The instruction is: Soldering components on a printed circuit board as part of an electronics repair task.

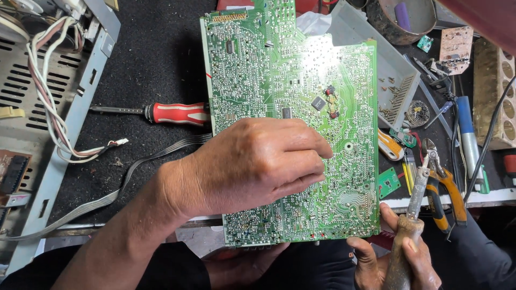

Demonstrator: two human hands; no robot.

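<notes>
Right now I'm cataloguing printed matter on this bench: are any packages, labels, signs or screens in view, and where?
None that can be made out: no package, sign or screen.
Large green circuit board: centre, solder side up, under the left hand.
Small green board: right of it, rectangular.
Brown board: top right, squarish.

An electronics repair workshop: a cluttered bench with a screwdriver [174,113], pliers [442,188], loose circuit boards [456,49] and wiring [51,107].

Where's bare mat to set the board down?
Bare black mat lies between the metal chassis and the board, above the screwdriver. Right of the board it is crowded: tray, pliers, small boards.
</notes>
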